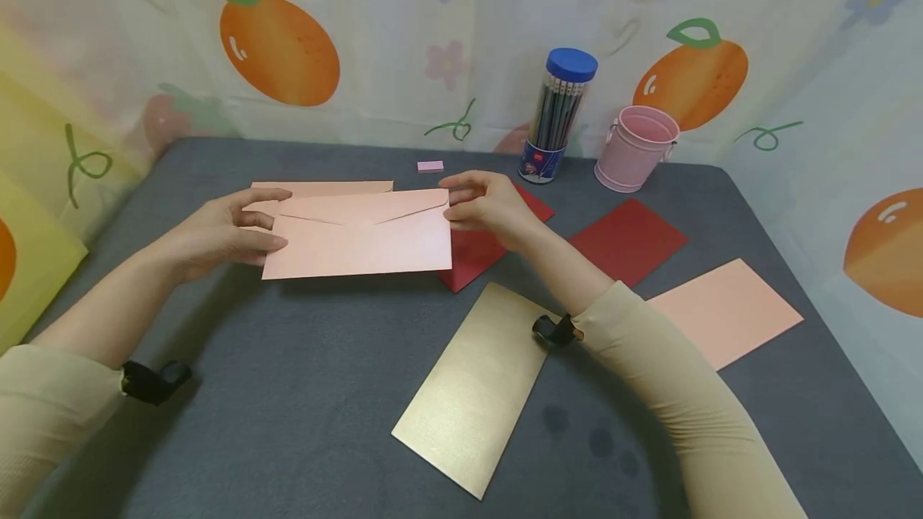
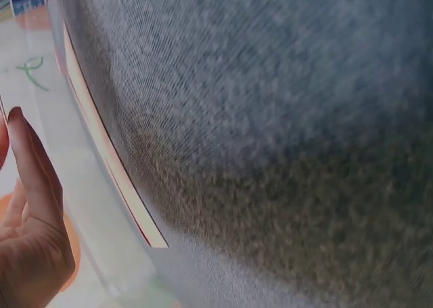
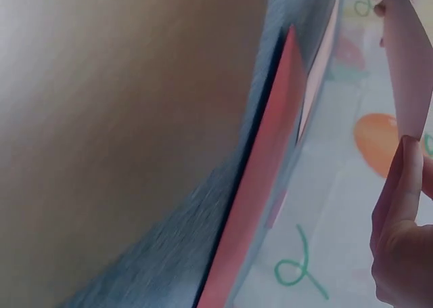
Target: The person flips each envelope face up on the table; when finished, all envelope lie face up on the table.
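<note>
A pale pink envelope [image 1: 353,243] is held up over the table between both hands, its flap side facing the head camera. My left hand [image 1: 216,235] pinches its left end, thumb in front and fingers behind. At the opposite end, my right hand [image 1: 490,207] grips the edge between thumb and fingers. Behind it, a second pink envelope [image 1: 324,187] lies on the table, mostly hidden. In the right wrist view, the lifted envelope [image 3: 409,71] rises from the fingertips of the right hand [image 3: 406,254]. The left wrist view shows the left hand [image 2: 34,233] at its edge.
A gold envelope [image 1: 476,391] lies in front, under the right wrist. Red envelopes [image 1: 627,240] and another pink one [image 1: 728,312] spread rightward. A small pink block [image 1: 430,166], a blue-lidded tube of pencils [image 1: 555,114] and a pink bucket [image 1: 636,150] stand along the back.
</note>
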Demonstrator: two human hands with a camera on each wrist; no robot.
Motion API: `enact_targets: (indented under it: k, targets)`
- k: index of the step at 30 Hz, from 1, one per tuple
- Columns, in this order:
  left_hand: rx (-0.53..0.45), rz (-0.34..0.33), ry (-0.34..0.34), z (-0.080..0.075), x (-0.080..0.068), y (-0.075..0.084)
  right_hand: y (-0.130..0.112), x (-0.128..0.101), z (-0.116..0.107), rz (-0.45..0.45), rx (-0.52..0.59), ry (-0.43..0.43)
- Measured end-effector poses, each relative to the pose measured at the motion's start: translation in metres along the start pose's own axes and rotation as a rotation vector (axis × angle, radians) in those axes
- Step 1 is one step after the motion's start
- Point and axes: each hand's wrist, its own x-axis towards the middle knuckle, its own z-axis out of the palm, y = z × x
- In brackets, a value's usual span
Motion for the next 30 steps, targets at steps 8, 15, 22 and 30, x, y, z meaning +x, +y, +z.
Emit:
enact_targets:
  k: [8, 15, 22, 30]
  targets:
    - [0.015, -0.024, 0.075, -0.026, 0.002, -0.012, -0.004, 0.005, 0.027, 0.020, 0.035, -0.034]
    - [0.088, -0.033, 0.065, -0.051, -0.002, -0.024, -0.004, 0.009, 0.051, 0.063, 0.053, -0.086]
    - [0.099, -0.100, 0.047, -0.062, -0.003, -0.037, -0.002, 0.017, 0.070, 0.108, 0.046, -0.152]
    - [0.141, -0.171, -0.012, -0.059, -0.002, -0.048, 0.003, 0.026, 0.081, 0.202, -0.003, -0.169]
